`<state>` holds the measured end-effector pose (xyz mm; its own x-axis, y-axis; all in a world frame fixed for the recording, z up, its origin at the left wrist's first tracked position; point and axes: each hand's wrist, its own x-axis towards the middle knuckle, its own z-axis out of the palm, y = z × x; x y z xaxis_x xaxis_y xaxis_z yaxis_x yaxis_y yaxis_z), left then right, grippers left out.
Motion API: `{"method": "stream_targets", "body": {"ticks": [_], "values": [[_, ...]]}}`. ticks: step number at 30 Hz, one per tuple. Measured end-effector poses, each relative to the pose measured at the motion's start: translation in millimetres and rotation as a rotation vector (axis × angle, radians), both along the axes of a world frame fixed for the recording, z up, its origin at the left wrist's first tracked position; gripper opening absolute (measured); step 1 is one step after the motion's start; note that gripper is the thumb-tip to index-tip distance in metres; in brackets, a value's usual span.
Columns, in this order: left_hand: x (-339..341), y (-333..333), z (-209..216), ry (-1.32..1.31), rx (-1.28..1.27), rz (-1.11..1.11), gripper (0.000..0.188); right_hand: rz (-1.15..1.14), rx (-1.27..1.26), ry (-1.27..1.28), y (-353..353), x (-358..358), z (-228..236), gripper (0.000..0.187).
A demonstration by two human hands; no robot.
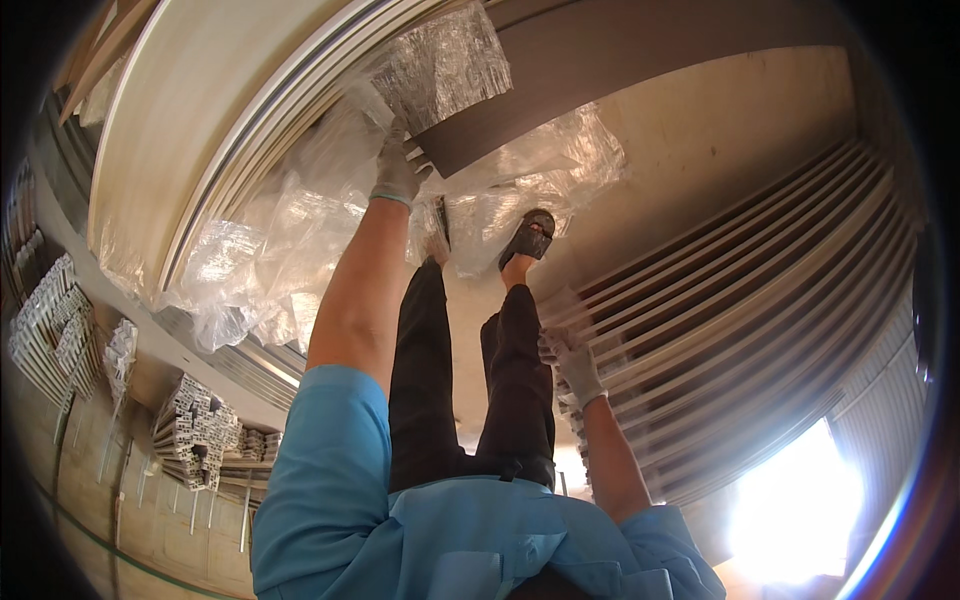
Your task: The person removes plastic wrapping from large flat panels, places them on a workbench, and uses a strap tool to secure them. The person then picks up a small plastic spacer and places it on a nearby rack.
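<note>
My left hand point(399, 172), in a pale glove, is closed on the near end of a long, flat, dark brown panel point(640, 55). Clear plastic film point(455, 62) lies over part of that end. More crumpled film point(300, 215) spreads beneath my left arm and around my feet. Down beside my right leg is my right hand point(572, 362), also gloved, its fingers curled in. Whether anything is inside those fingers is hidden. It is close to a stack of long, pale-edged bars point(740, 290) on the right.
Long, light-coloured panels point(190, 110) stand along the left. Bundles of pale profiles point(195, 430) rest on a rack at the lower left. My dark open shoe point(528, 238) is on the floor beside the film. Bright light point(800, 500) comes through an opening at the lower right.
</note>
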<state>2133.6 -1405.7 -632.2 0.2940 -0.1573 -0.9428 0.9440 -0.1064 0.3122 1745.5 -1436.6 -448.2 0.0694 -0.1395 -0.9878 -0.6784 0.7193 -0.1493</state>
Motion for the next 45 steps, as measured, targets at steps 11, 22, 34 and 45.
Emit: {"method": "stream_targets", "body": {"ticks": [11,22,34,45], "values": [[-11.2,-6.5,18.1,-0.033,0.071,0.151,0.097,-0.114,-0.087,-0.016,4.4,5.9,-7.3,0.022],[-88.8,8.0,256.8,0.024,-0.174,0.265,0.033,-0.535,-0.774,-0.297,-103.9,122.0,50.5,0.054],[-129.7,16.7,340.1,0.191,-0.388,0.231,0.031,-0.678,0.184,-0.993,-12.4,93.9,90.1,0.102],[-113.2,-4.9,334.0,-0.002,-0.094,-0.568,0.065,-1.117,0.029,-0.738,-34.3,101.9,90.6,0.059]]}}
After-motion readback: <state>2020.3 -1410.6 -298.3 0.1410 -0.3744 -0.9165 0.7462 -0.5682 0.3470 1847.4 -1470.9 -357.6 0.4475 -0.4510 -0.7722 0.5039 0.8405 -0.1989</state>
